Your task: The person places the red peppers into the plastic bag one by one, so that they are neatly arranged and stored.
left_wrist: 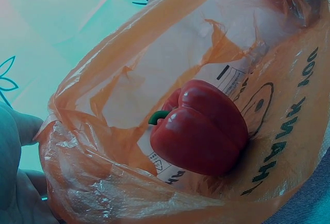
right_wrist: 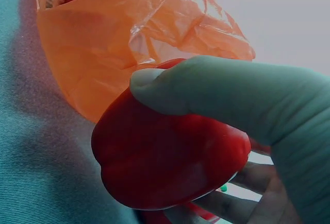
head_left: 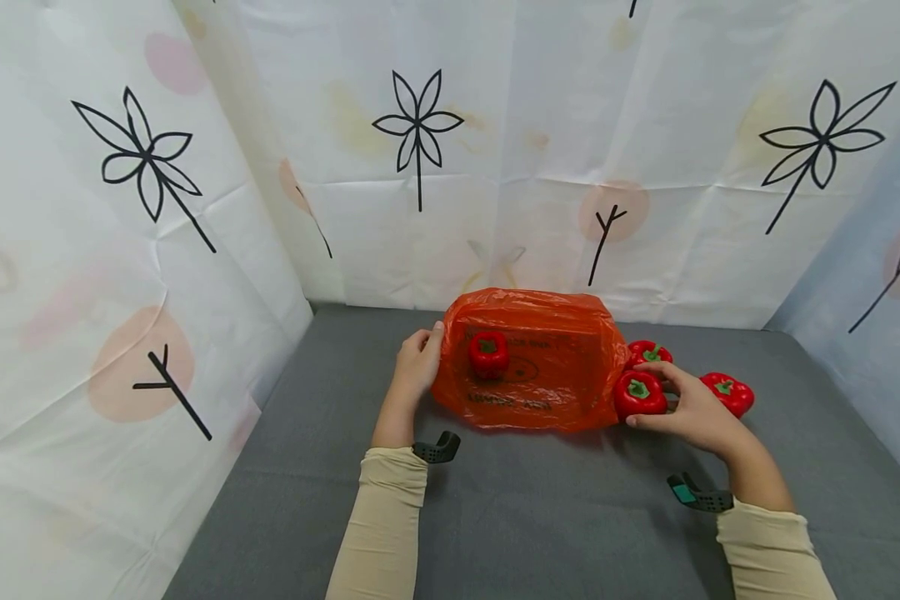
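Note:
An orange-red plastic bag [head_left: 562, 375] with dark print lies spread on the grey table, its mouth held wide. Inside it rests one red bell pepper [head_left: 488, 354], its green stem showing in the left wrist view. My left hand [head_left: 420, 360] pinches the bag's left rim between thumb and fingers. At the bag's right edge my right hand [head_left: 690, 408] grips another red bell pepper [right_wrist: 165, 157], thumb on one side and fingers curled round the other. Behind that hand a red bell pepper [head_left: 648, 352] sits close to the bag.
One more red bell pepper [head_left: 727, 393] lies to the right of my right hand. The grey table [head_left: 540, 517] stretches toward me in front of the bag. White patterned cloth [head_left: 495, 167] hangs along the back and both sides.

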{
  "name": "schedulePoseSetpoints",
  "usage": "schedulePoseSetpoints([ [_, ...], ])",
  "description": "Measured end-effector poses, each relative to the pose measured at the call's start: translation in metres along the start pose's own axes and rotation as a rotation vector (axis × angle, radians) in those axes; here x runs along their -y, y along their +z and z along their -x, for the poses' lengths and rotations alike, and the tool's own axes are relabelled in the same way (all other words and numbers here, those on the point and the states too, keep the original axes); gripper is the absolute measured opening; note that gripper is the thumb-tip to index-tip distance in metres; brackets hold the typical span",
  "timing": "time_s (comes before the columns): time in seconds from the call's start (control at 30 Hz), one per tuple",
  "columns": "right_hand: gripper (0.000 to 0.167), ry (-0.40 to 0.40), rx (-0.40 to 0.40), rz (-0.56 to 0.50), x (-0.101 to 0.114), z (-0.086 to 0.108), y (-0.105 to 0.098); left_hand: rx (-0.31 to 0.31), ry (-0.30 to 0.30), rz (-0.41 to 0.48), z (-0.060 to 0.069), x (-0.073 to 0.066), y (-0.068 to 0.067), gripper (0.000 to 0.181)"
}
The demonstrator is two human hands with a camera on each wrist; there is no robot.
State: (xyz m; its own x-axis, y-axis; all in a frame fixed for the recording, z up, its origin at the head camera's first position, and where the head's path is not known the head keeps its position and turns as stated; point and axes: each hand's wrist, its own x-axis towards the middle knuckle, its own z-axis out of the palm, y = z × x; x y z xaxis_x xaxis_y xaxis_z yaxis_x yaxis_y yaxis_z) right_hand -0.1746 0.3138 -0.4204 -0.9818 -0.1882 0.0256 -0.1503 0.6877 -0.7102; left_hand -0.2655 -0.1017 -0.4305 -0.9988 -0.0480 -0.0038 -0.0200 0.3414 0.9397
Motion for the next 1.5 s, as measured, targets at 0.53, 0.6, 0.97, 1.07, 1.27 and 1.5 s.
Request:
schedulePoseSetpoints([
  [0.53, 0.085, 0.026, -0.136, 0.025, 0.017, 0.009, -0.008, 0.002, -0.004, -0.001, 0.001, -0.001, 0.000, 0.058],
  [0.6, 0.084, 0.022, -0.172, 0.029, 0.019, 0.010, -0.009, 0.003, -0.007, -0.005, 0.000, -0.001, 0.000, 0.058],
  [0.97, 0.077, -0.045, -0.321, -0.041, 0.027, 0.013, -0.009, 0.002, -0.004, -0.011, 0.000, -0.001, 0.000, 0.058],
  [1.07, 0.076, -0.057, -0.345, -0.050, 0.031, 0.013, -0.009, 0.002, 0.001, -0.010, 0.000, -0.001, 0.000, 0.058],
  [1.27, 0.076, -0.077, -0.372, -0.055, 0.040, 0.015, -0.008, 0.007, 0.010, -0.010, 0.001, -0.001, -0.001, 0.057],
  [1.5, 0.076, -0.107, -0.378, -0.084, 0.055, 0.019, -0.005, 0.008, 0.024, -0.008, 0.001, 0.000, 0.000, 0.057],
])
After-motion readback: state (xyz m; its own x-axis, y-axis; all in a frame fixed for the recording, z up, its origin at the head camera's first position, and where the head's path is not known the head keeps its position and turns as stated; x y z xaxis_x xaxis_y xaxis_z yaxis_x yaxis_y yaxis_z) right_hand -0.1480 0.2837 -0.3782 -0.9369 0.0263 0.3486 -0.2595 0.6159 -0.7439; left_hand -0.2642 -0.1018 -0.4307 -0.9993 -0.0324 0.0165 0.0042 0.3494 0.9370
